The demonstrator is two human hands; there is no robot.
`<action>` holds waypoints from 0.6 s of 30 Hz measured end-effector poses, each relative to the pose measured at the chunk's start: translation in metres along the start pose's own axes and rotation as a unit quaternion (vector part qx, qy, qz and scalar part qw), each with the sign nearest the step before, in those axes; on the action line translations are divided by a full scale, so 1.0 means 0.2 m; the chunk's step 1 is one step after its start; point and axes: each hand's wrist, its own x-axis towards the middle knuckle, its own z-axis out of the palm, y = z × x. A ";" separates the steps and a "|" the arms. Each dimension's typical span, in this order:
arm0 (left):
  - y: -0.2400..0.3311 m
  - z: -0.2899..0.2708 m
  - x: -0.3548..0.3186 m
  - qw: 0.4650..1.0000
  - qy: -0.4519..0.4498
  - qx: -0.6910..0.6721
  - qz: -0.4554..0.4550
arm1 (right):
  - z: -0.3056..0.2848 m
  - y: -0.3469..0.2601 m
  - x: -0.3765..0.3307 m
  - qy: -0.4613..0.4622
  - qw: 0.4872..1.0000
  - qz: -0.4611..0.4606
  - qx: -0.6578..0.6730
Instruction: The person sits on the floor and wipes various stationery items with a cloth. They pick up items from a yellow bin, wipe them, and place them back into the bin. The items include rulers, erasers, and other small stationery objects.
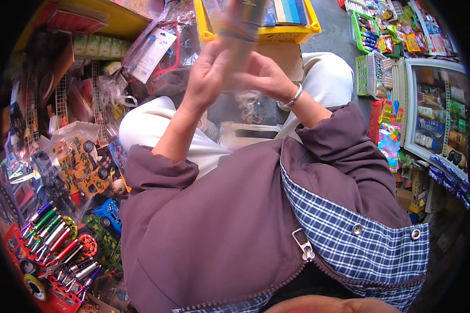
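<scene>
Between my hands, a long, flat, dark and greyish pack (244, 31) stands tilted upward, smeared by motion. A thin band seems to cross it, and its exact kind cannot be made out. My left hand (208, 73) is closed around its lower left side. At the lower right edge, my right hand (269, 77) grips it with fingers partly blurred; a silver bangle (292, 99) circles that wrist. Just beyond the hands is a yellow crate (292, 35) holding upright blue and cream items, partly hidden by the pack.
Plastic-wrapped goods, including a white hang card (154, 55), lie at left. Camouflage toy vehicles (83, 164) and a red card of metallic tubes (49, 235) are nearer. On the right stand a green basket (365, 31) of small packets and a glass-fronted drinks cabinet (436, 112).
</scene>
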 end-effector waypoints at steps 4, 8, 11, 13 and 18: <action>-0.14 -0.24 0.05 0.981 0.119 0.041 0.147 | -0.04 -0.01 -0.02 0.067 0.997 0.011 -0.040; -0.45 -0.78 0.05 0.914 0.291 0.127 -0.254 | -0.06 0.01 -0.02 0.053 0.994 0.023 -0.094; -0.90 -0.71 -0.11 0.781 -0.066 0.444 -0.435 | -0.05 0.01 -0.02 0.011 0.992 0.056 -0.113; -1.14 -0.55 -0.25 0.710 -0.234 0.428 -0.508 | -0.03 -0.01 -0.02 -0.017 0.988 0.078 -0.133; -1.41 -0.07 -0.50 0.697 -0.366 0.436 -0.436 | 0.10 -0.08 -0.04 -0.016 0.959 0.122 -0.255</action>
